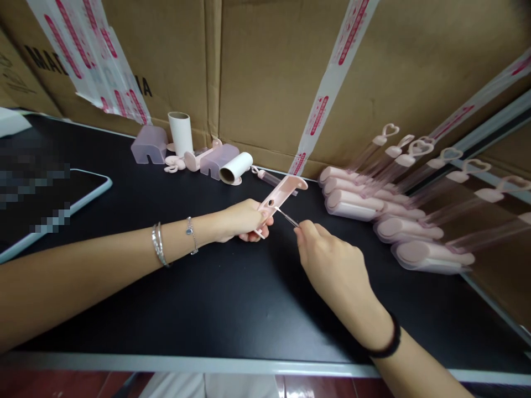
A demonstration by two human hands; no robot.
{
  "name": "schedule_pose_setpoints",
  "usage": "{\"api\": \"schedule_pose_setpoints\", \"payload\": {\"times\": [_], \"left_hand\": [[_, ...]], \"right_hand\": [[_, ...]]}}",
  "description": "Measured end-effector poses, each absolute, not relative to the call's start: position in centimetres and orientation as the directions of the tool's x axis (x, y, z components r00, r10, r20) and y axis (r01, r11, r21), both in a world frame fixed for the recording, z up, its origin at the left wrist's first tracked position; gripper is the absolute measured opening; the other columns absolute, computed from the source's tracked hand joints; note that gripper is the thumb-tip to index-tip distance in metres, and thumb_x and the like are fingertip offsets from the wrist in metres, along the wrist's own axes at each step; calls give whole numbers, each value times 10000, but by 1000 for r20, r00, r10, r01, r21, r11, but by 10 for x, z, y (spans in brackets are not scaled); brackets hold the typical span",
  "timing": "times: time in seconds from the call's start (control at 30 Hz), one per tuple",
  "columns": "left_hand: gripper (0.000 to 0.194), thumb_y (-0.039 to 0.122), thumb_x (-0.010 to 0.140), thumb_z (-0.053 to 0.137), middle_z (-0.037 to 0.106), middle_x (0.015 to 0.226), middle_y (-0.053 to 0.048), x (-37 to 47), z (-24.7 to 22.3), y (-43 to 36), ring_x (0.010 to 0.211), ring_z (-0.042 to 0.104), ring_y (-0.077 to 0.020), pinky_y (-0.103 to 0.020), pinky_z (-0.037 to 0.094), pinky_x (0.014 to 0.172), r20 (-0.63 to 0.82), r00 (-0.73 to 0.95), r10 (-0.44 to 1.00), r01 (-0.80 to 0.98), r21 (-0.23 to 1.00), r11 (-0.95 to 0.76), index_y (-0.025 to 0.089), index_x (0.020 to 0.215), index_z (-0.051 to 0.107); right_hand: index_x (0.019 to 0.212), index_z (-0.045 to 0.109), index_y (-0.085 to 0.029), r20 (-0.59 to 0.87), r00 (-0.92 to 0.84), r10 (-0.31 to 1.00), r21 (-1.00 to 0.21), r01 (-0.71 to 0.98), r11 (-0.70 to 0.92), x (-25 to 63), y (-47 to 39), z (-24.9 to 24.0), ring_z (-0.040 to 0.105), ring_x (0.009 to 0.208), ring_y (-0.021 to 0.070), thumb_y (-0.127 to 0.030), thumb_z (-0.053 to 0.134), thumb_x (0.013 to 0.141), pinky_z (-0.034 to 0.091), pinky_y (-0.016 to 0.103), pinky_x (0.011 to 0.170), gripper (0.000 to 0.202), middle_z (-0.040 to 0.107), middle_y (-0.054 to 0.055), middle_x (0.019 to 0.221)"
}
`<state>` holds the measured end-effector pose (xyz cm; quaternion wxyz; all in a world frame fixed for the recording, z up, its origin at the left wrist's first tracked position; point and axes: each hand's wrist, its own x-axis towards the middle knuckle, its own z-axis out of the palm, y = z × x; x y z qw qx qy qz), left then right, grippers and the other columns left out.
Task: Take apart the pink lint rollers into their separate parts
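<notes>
Pink bracket (286, 192) is tilting over black table (232, 309), L hand (249, 218) pinching its lower end. R hand (332, 257) is pinching thin tool (290, 220), tip sitting near bracket hole; prob. fine work at hole, calling for steady grip & careful tip ctrl. White tubes (181, 134) & purple covers (150, 145) are lying/standing beyond; pink-white assys (352, 204) are lining R side. Cardboard (269, 83) behind is showing "MA…" & "…IA", middle hidden by tape (93, 55); red tape print unreadable.

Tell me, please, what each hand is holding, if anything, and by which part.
The left hand grips a long pink piece by its lower end; the right hand pinches a thin tool by the end away from that piece.
</notes>
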<state>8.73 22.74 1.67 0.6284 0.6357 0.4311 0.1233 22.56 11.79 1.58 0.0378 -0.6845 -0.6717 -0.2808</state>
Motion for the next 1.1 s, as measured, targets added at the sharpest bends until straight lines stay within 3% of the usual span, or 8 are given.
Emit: {"api": "schedule_pose_setpoints", "payload": {"times": [0.17, 0.27, 0.37, 0.47, 0.6, 0.7, 0.9, 1.1], "left_hand": [[188, 270, 910, 386, 509, 562, 15, 83, 14, 229, 403, 404, -58, -182, 222, 375, -317, 619, 719, 323, 937, 135, 150, 786, 461], [103, 243, 874, 438, 534, 661, -1, 94, 12, 224, 474, 450, -63, -182, 321, 420, -259, 634, 728, 280, 955, 95, 151, 830, 456], [158, 213, 805, 508, 580, 833, -57, 119, 11, 216, 619, 546, -103, -221, 456, 534, -154, 689, 708, 259, 965, -41, 136, 941, 478], [431, 123, 721, 530, 550, 1132, -157, 143, 15, 217, 928, 592, -187, -277, 508, 766, 56, 816, 576, 256, 857, -446, 94, 1146, 457], [625, 58, 733, 463, 452, 1336, -208, 153, 16, 243, 1242, 426, -282, -374, 374, 1016, 189, 865, 466, 376, 372, -849, 42, 1341, 320], [586, 21, 796, 365, 298, 1460, -239, 145, 6, 270, 1369, 186, -375, -569, 172, 1078, 268, 802, 534, 493, 209, -845, 19, 1376, 287], [338, 285, 924, 357, 612, 1181, -140, 126, 1, 284, 1224, 461, -258, -422, 307, 1036, 208, 872, 443, 425, 128, -896, 113, 1101, 587], [458, 436, 873, 428, 441, 1406, -188, 105, 14, 283, 1373, 202, -394, -634, 115, 1045, 305, 783, 542, 593, -105, -798, 111, 1148, 600]], "right_hand": [[764, 456, -211, 472, 101, 876, -127, 991, -46, 253, 124, 25, 502, 461, 115, -366, 404, 910, 263, 232, 460, 219, 558, -21, 599], [771, 374, -222, 406, 192, 894, -554, 829, 74, 259, 136, 19, 534, 525, 117, -492, 452, 865, 391, 236, 532, 296, 548, -28, 630], [813, 352, -227, 344, 145, 928, -731, 661, 168, 258, 144, 8, 594, 679, 137, -530, 526, 806, 460, 265, 616, 349, 605, 20, 821], [798, 355, -227, 413, 232, 881, -719, 677, 159, 264, 150, 3, 556, 679, 132, -487, 517, 808, 458, 279, 647, 306, 573, 6, 803], [781, 356, -229, 460, 403, 791, -717, 695, 62, 291, 161, 3, 490, 634, 118, -400, 505, 793, 431, 276, 631, 227, 490, -31, 733], [782, 332, -233, 456, 448, 769, -718, 696, 20, 310, 170, 0, 470, 616, 116, -390, 468, 800, 414, 274, 609, 209, 451, -42, 717], [757, 331, -233, 407, 365, 837, -653, 757, -13, 319, 179, -15, 435, 565, 118, -419, 607, 676, 394, 284, 584, 343, 417, -66, 656], [788, 319, -236, 450, 161, 878, -524, 844, 114, 309, 194, -20, 511, 711, 163, -262, 481, 750, 430, 344, 711, 169, 514, 14, 798]]}}
